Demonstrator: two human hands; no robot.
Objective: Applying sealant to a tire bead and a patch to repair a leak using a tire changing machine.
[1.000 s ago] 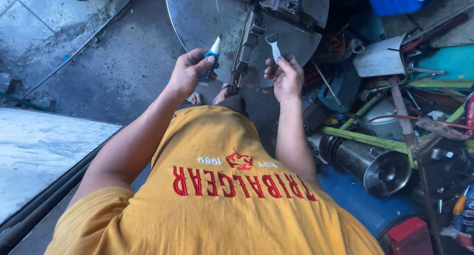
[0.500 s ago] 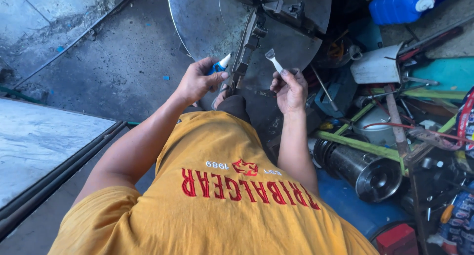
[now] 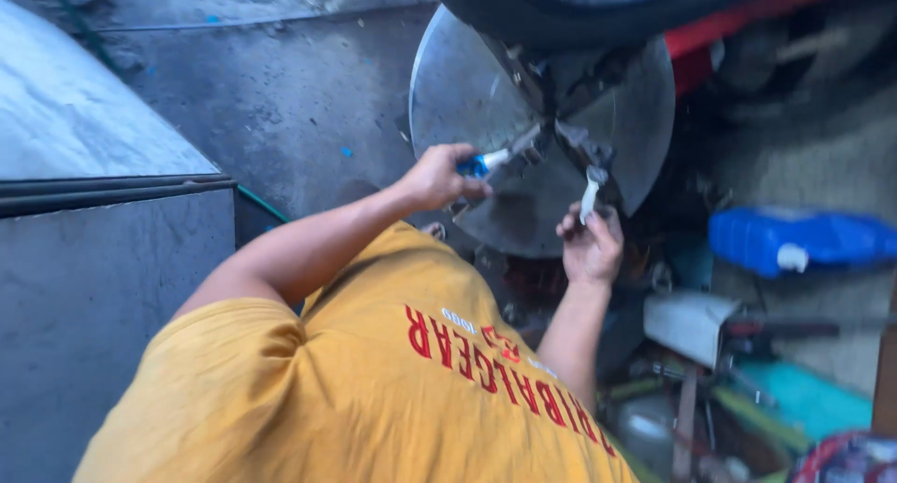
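Note:
A big round steel disc (image 3: 462, 91) with a slotted jaw block at its centre stands on edge on the concrete floor. My left hand (image 3: 437, 177) is closed on a blue-handled tool (image 3: 478, 163) whose pale tip touches the jaw block. My right hand (image 3: 590, 247) grips a small whitish tool (image 3: 590, 195), held upright against the disc's lower middle. Both arms reach out from a yellow shirt (image 3: 374, 399) with red lettering.
A dark tyre (image 3: 579, 2) hangs over the disc's top. A grey metal panel (image 3: 93, 259) fills the left, with a green hose (image 3: 262, 203) at its edge. On the right lie a blue plastic jug (image 3: 794, 242), a pale metal box (image 3: 687, 324) and cluttered tools.
The view has swung left and closer. Both hands have moved in against the disc's centre, and the blue-handled tool's tip now touches the jaw block.

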